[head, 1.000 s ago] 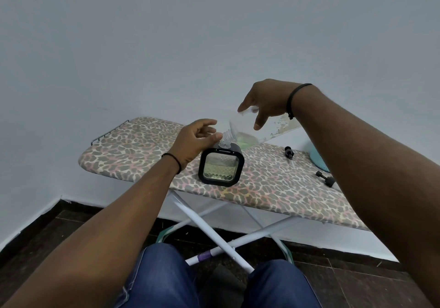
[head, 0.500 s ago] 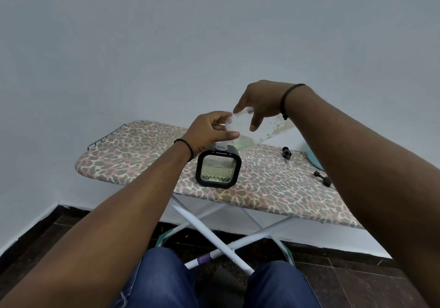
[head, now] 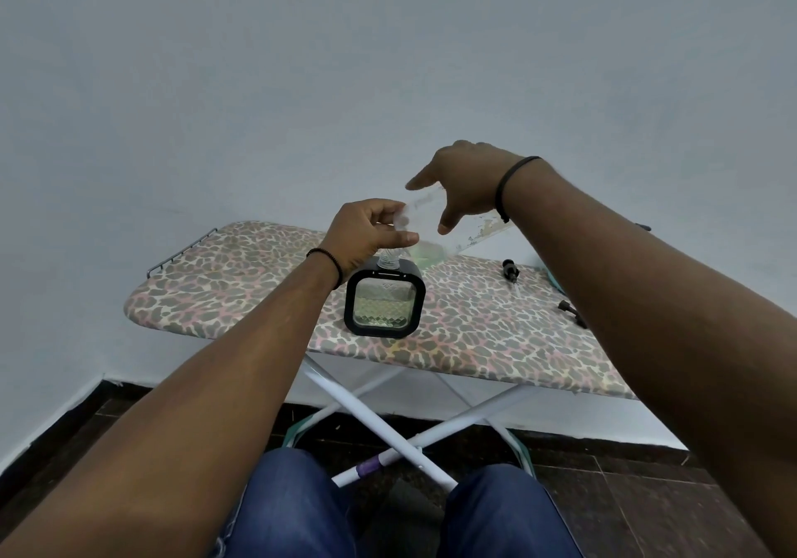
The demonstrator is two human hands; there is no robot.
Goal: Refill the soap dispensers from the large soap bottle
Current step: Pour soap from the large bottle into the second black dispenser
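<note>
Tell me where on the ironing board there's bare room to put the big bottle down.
Bare cover lies left of the black-framed dispenser, toward the wire rack end, and between the dispenser and the two black pump parts. The right end is crowded and partly hidden by the right hand's arm.

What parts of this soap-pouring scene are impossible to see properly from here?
Head view only:
- Large soap bottle: clear and blurred; outline faint, partly behind both hands.
- Dispenser opening: hidden by left hand and the bottle's neck.
- Teal object: mostly behind the right forearm.
- Small black parts: too small to identify.
</note>
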